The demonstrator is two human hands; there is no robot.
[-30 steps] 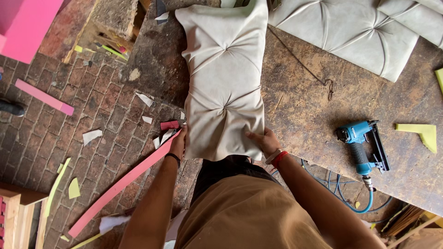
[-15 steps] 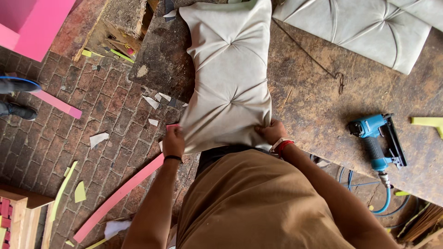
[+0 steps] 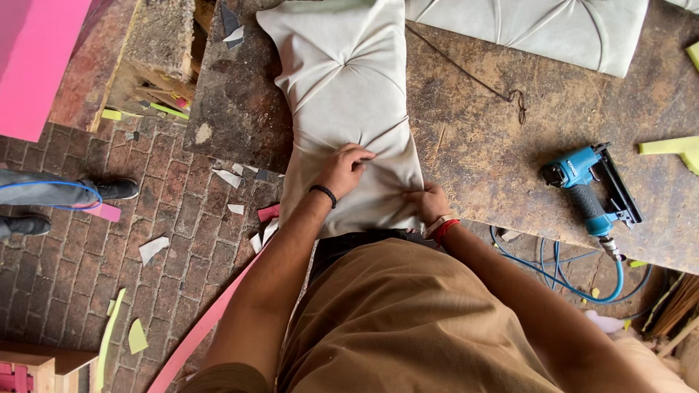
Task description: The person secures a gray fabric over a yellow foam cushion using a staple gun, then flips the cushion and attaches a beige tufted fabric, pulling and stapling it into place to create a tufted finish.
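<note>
A cream tufted cushion panel (image 3: 342,80) lies lengthwise on a worn wooden workbench (image 3: 473,153), its near end hanging over the bench edge toward me. My left hand (image 3: 342,167), with a black band on the wrist, presses and pinches a fold in the fabric near the lower middle. My right hand (image 3: 429,204), with a red wrist band, grips the fabric at the lower right corner. Folds radiate from between the two hands.
A blue pneumatic stapler (image 3: 586,185) with a blue hose (image 3: 575,280) lies on the bench to the right. A second tufted panel (image 3: 539,29) sits at the back. Pink boards (image 3: 33,65), foam scraps and another person's shoes (image 3: 109,191) are on the brick floor at left.
My left hand has moved from the cushion's lower left edge up onto its middle, gathering fabric. The right hand stays at the lower right corner. The view has shifted closer.
</note>
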